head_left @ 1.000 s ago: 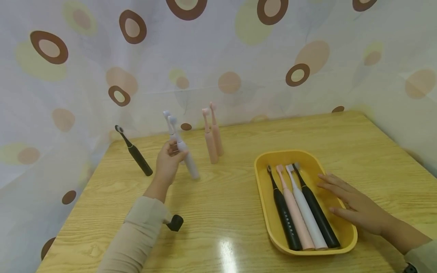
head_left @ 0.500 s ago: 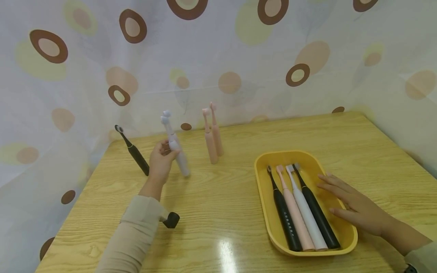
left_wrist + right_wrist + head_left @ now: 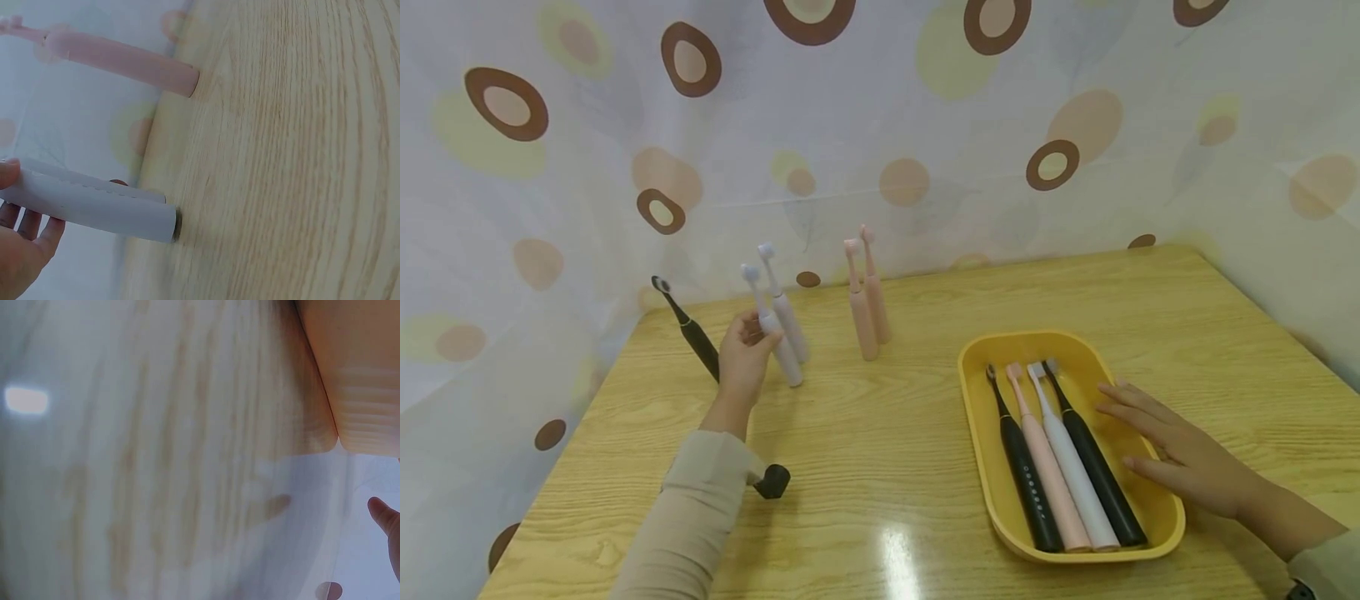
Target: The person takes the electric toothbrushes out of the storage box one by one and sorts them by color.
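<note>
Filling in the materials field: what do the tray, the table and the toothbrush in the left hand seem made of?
Tray: probably moulded plastic, satin; even yellow, rounded corners.
Table: grain suggests wood or wood-look laminate, I can't tell which; glossy, with a bright glare spot.
Toothbrush: likely smooth hard plastic, softly matte; its pale body shows no grain or metallic shine.

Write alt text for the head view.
Left hand grips a white toothbrush beside another white one on a table; right hand is at a yellow tray of four toothbrushes. Two pink toothbrushes stand nearby, a black one leftmost.
</note>
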Demonstrator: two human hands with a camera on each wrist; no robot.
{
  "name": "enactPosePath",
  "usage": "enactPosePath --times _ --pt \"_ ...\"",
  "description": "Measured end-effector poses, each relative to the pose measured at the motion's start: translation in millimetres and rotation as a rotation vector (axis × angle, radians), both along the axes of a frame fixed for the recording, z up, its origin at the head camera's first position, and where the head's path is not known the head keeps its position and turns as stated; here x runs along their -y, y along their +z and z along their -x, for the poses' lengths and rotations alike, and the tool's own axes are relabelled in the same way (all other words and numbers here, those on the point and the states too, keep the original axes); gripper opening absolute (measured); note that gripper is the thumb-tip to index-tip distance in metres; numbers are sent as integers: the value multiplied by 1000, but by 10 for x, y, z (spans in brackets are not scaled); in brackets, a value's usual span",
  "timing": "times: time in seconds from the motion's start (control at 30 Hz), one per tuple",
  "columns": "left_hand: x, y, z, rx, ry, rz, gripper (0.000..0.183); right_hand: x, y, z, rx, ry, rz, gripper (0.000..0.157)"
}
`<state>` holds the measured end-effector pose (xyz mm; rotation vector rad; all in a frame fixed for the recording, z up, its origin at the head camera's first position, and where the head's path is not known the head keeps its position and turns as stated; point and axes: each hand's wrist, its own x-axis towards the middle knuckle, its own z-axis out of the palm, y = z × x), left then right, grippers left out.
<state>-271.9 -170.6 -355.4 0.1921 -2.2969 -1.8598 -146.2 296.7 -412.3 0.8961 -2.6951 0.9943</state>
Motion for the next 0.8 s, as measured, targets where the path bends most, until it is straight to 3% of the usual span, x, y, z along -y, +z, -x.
enactPosePath --times 0.37,0.8 --pt "63 -86 46 -34 41 52 42 17 16 -15 -1 -2 0 56" --pt "76 -136 89 -64 8 61 40 14 21 -9 8 -3 -7 56"
